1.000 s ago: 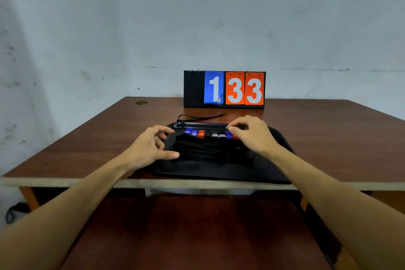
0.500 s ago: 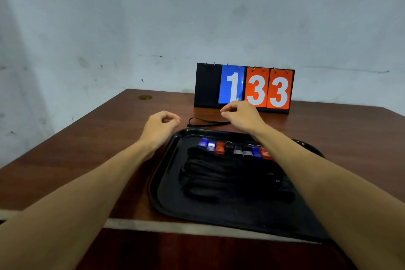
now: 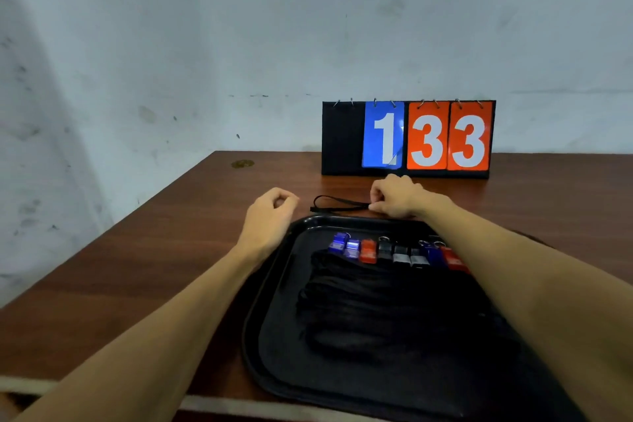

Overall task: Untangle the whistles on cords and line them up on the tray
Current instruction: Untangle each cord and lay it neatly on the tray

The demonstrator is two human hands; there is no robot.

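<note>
The whistles [image 3: 394, 252] lie in one row of blue, red, black and grey along the far side of the tray [image 3: 260, 346], and their black cords [image 3: 376, 305] lie gathered in its middle. One loose cord [image 3: 337, 205] is on the tabletop [image 3: 137, 267] just beyond the tray's far rim. The right hand [image 3: 397, 197] now pinches the right end of it; whether a whistle hangs there I cannot tell. I judge this is the last piece to bring in.

A second ago both hands were over the tray at the whistle row. Now the right hand has crossed the far rim, and the left hand [image 3: 270, 212] has moved to beside the tray's far-left corner, with its fingers curled and nothing in them.
</note>
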